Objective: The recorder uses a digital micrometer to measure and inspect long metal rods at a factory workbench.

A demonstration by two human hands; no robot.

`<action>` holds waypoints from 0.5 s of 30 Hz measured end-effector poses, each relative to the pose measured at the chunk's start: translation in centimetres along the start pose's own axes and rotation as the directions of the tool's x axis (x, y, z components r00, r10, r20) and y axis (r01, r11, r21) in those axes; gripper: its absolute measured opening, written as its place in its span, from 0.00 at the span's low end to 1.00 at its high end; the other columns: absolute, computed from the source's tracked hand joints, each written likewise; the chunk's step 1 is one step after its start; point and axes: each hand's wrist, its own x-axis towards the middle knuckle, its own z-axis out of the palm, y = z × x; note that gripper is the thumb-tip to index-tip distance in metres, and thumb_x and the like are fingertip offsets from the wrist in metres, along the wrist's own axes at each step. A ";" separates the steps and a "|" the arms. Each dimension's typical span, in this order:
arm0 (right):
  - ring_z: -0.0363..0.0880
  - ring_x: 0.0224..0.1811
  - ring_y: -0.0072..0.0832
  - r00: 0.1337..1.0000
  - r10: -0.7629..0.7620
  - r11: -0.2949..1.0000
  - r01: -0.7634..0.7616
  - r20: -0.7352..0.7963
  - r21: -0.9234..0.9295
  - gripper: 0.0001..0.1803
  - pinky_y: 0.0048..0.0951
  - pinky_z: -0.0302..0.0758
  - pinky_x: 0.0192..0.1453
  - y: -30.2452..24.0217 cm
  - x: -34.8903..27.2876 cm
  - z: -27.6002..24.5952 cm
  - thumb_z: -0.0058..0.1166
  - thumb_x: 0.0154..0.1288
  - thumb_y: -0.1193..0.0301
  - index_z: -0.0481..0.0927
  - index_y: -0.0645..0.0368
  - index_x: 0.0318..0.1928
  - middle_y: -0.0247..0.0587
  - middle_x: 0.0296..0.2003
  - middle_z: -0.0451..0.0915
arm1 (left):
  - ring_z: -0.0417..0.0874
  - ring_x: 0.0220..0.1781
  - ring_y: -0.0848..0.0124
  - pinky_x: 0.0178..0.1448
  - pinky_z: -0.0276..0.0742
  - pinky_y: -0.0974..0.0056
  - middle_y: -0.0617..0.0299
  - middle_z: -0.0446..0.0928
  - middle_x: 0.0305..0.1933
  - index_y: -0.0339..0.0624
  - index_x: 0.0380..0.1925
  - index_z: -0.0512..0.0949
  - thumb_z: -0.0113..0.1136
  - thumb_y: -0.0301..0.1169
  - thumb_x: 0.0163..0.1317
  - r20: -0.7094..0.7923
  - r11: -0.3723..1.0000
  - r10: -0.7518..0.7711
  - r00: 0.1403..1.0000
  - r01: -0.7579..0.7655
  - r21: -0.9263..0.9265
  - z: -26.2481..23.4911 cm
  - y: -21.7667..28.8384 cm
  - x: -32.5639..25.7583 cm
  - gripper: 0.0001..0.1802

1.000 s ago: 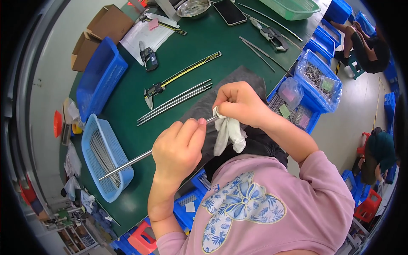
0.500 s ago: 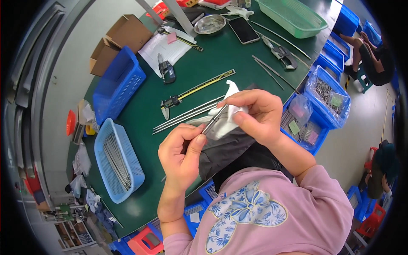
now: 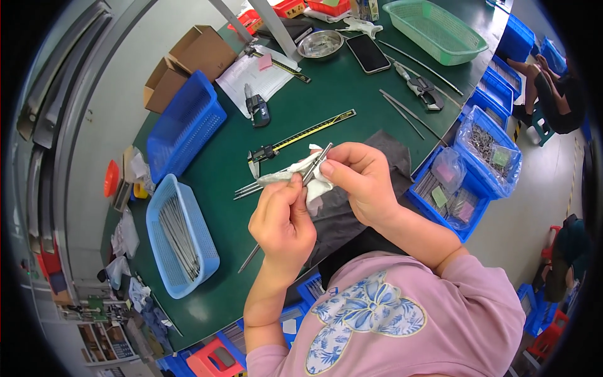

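My left hand [image 3: 284,220] is closed, its thumb and fingers pinching a slim metal rod [image 3: 325,151]. Beyond that hand's wrist the rod slants down toward the near left. My right hand [image 3: 363,182] is closed on a crumpled white cloth [image 3: 319,190], its thumb and forefinger pressed together near the rod's upper end. Part of the cloth lies around the rod and spreads behind the left fingers. Several similar metal rods [image 3: 246,190] lie on the table just past my left hand, partly hidden by cloth and fingers. A digital caliper [image 3: 267,151] rests behind them.
A light blue basket [image 3: 212,259] of rods stands at left, with a darker blue basket [image 3: 221,113] behind. Farther back are a micrometer [image 3: 257,110], phone [image 3: 368,54], metal bowl [image 3: 304,53] and green basket [image 3: 483,47]. Blue bins [image 3: 465,235] line the right side.
My hands have come closer together, with the left turned more over the rod. The cloth now reaches behind the left fingers, and the rod's lower length shows past the left wrist.
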 end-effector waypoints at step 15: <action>0.76 0.29 0.19 0.969 0.246 0.937 -0.242 0.018 0.251 0.02 0.20 0.72 0.33 0.4 0.1 0.8 0.52 0.55 0.78 0.75 0.65 0.31 0.36 0.28 0.78 | 0.74 0.22 0.65 0.24 0.69 0.70 0.53 0.74 0.24 0.31 0.27 0.73 0.57 0.14 0.48 -0.021 1.000 0.020 1.000 -0.020 0.001 -0.7 -0.9 -0.9 0.06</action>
